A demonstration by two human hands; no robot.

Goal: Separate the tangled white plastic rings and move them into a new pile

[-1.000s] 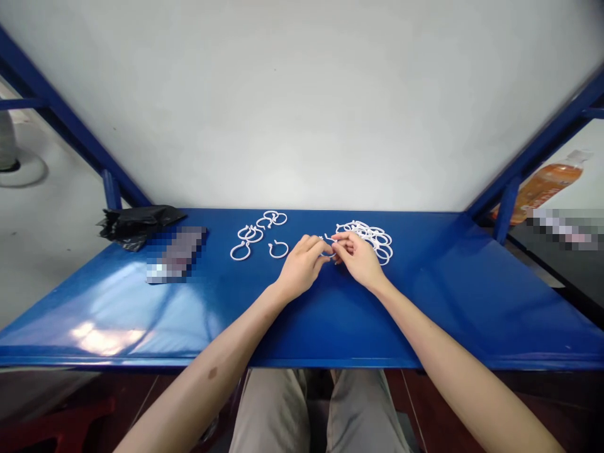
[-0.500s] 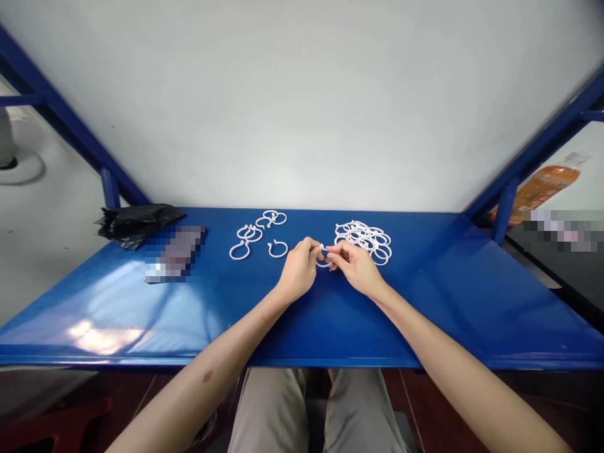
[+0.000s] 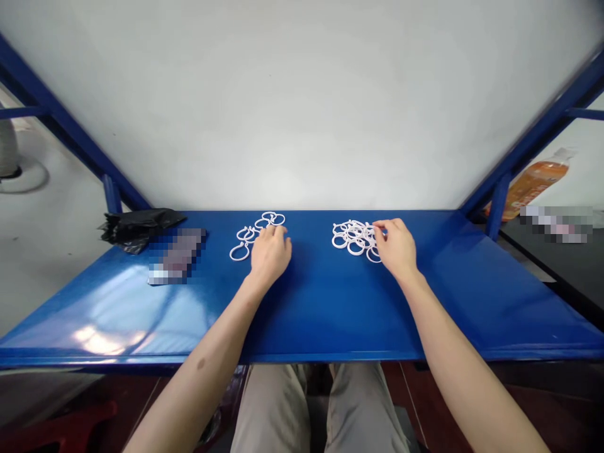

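My left hand (image 3: 270,255) is over the front right of a loose group of white plastic rings (image 3: 239,252). Its fingers are curled downward, and whatever they hold is hidden under the hand. At the right edge of a denser pile of similar rings (image 3: 355,248), my right hand (image 3: 397,247) has thumb and forefinger closed on one white ring (image 3: 374,255). Small knobs show at the ends of some rings, which have a gap in the loop.
A crumpled black plastic bag (image 3: 136,228) and a blurred flat item (image 3: 178,255) lie on the left of the blue table (image 3: 321,314). A white panel (image 3: 302,107) rises behind it between blue frame bars. An orange drink bottle (image 3: 533,185) is beyond the right bar.
My hands have parted from the middle, where both held one ring. The left moved left over the loose group; the right moved right to the pile.
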